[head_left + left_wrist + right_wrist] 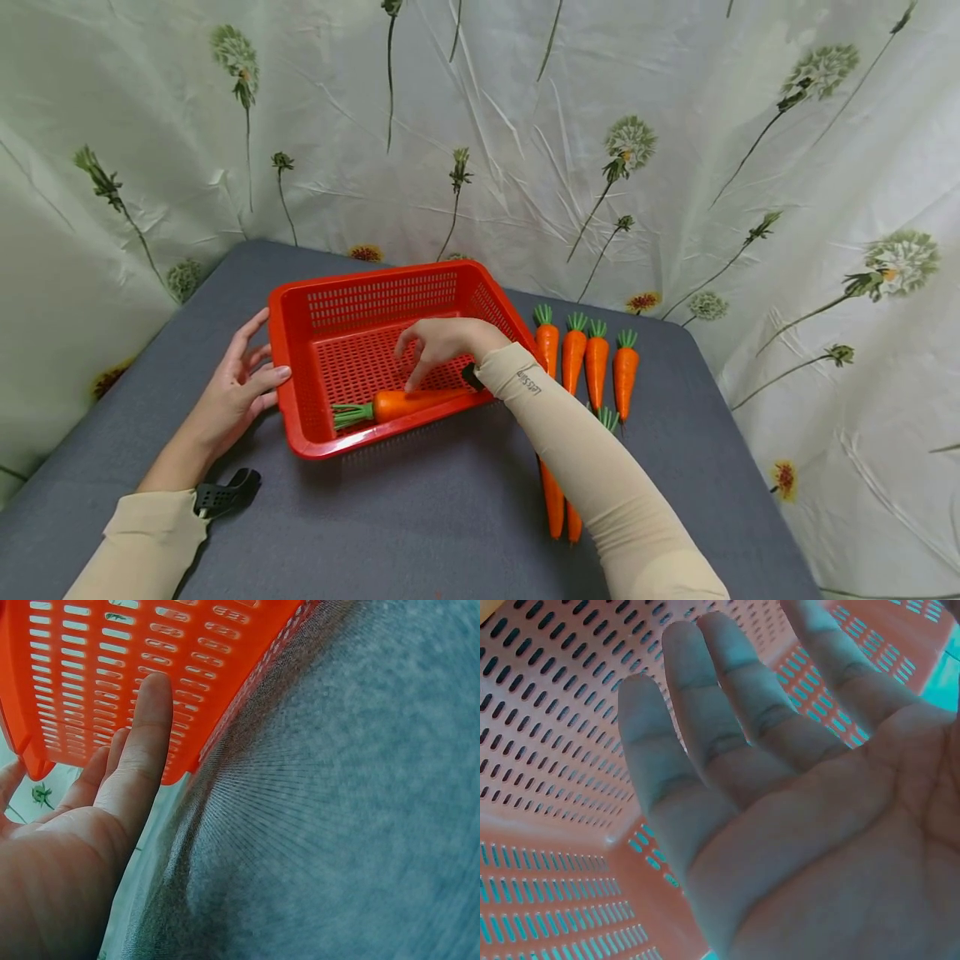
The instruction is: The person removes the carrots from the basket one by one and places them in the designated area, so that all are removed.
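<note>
A red plastic basket [300, 417] with slotted walls sits on the grey-covered table. My left hand [236, 387] holds its left side, thumb on the rim and the other fingers along the outer wall; the left wrist view shows these fingers [154, 712] stretched beside the slots. Inside the basket, by the near wall, lies one orange carrot [397, 404] with its green top to the left. Over it is my right hand [442, 342], fingers loosely bent and spread, one fingertip right at the carrot. In the right wrist view the palm and fingers [697, 697] hold nothing.
Several carrots [627, 375] lie in a row right of the basket, green tops pointing away. More carrots [553, 500] lie nearer, partly hidden under my right forearm. A flower-printed white curtain [525, 167] hangs behind the table [420, 517].
</note>
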A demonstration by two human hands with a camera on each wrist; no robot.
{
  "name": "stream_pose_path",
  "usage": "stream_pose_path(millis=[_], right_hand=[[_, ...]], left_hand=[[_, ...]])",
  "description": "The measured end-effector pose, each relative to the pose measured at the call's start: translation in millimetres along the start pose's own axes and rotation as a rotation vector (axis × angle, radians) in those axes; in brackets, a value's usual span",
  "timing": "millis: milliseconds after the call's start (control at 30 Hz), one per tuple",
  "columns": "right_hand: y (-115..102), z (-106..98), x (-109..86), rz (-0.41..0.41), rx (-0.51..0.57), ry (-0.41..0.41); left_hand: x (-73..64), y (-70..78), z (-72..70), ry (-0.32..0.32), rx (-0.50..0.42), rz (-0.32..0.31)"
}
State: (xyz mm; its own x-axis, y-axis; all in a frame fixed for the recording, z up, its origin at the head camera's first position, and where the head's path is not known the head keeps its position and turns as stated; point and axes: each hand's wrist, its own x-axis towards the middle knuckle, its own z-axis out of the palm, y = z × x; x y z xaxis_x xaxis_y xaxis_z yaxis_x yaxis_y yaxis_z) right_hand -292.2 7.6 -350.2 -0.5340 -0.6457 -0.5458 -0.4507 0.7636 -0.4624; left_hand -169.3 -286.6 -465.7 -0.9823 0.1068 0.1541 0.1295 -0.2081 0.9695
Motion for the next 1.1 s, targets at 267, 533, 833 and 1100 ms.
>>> stream_pose_path(millis=[267, 533, 833, 1100], right_hand=[[-7.8, 6.0, 7.9, 0.073, -0.079, -0.048], [-15.1, 12.2, 13.9, 0.095, -0.151, -0.101], [-19.7, 16.1, 18.3, 0.091, -0.180, -0.170], [-19.8, 16.9, 21.9, 0.059, -0.208, -0.148]], left_hand=[[1.1, 0.1, -0.5, 0.005, 0.029, -0.012], [2.2, 1.4, -0.7, 0.009, 0.035, -0.023], [1.7, -0.2, -1.4, 0.007, 0.023, -0.020], [1.9, -1.3, -2.1, 0.008, 0.028, -0.026]])
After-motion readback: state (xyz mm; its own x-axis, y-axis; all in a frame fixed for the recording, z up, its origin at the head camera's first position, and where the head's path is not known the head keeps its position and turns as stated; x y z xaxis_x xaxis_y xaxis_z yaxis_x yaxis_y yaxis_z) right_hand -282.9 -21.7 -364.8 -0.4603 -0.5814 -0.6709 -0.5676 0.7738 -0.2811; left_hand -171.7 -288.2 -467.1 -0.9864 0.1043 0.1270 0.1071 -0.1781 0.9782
